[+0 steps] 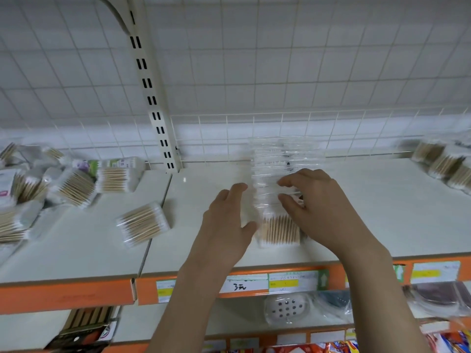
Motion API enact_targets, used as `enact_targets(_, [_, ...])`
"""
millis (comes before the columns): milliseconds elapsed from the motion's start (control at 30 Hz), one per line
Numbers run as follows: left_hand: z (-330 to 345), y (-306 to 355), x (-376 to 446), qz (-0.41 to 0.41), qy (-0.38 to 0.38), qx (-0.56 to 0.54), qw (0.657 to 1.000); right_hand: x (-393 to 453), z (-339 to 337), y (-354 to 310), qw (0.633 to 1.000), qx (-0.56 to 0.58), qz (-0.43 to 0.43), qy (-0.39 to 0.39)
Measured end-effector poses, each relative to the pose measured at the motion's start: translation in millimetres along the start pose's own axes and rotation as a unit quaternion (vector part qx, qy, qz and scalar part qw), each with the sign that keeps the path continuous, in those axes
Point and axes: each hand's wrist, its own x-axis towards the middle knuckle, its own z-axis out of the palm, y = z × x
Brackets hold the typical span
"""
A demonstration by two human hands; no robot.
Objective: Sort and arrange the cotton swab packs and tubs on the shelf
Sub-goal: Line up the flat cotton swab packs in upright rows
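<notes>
Between my two hands, on the pale shelf (382, 200), lies a row of clear-wrapped cotton swab packs (281, 200) running away from me toward the wire grid back (254, 128); only the nearest pack shows its wooden sticks plainly, the rest blur into shiny plastic. My left hand (226, 220) stands at the row's left side, fingers straight and relaxed, thumb just beside the nearest pack; I cannot tell if it touches. My right hand (316, 207) lies over the row's right side with fingers curled onto the wrapping, gripping it.

Left of my left hand a single swab pack (142, 224) lies tilted near the seam between shelf boards. Farther left sits a loose heap of swab packs (76, 184), some with printed labels. Far right of my right hand, more packs (446, 161) crowd the shelf's back corner.

Behind everything is a white tiled wall and a slotted cream upright (150, 98). Below my wrists runs the orange shelf edge (76, 294) with price tags (293, 281), and the lower shelf holds wrapped goods I cannot identify.
</notes>
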Motion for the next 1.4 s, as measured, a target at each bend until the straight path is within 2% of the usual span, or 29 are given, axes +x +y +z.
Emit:
enact_targets(133, [-32,-23,-4,-0.01,0.027,0.078,0.997,11,17,-27,1.0,0.013,-0.017,-0.017])
enact_targets(367, [-93,-89,-23,-0.091,0.072,0.15,0.982,32,63,-92,0.995,0.048,-0.065,-0.059])
enact_targets(567, [-139,-147,-44,-0.15,0.099,0.164,0.97,48,103,-149,0.988,0.07,-0.102,-0.095])
enact_targets(733, [-169,-186,-49,-0.167,0.113,0.173,0.964,62,129,-183,0.982,0.068,-0.113,-0.132])
enact_targets(900, [-185,-212,-31,-0.139,0.104,0.184,0.967,74,142,-195,0.984,0.066,-0.082,-0.143])
enact_targets(1067, [-182,-224,12,-0.062,0.055,0.193,0.978,81,138,-183,0.98,0.072,-0.048,-0.18])
enact_targets(1233, [-162,-230,65,-0.004,-0.007,0.208,0.978,81,124,-160,0.951,0.158,0.013,-0.266])
enact_targets(1400, [-147,-245,98,0.031,-0.051,0.277,0.959,72,125,-142,0.927,0.187,0.047,-0.323])
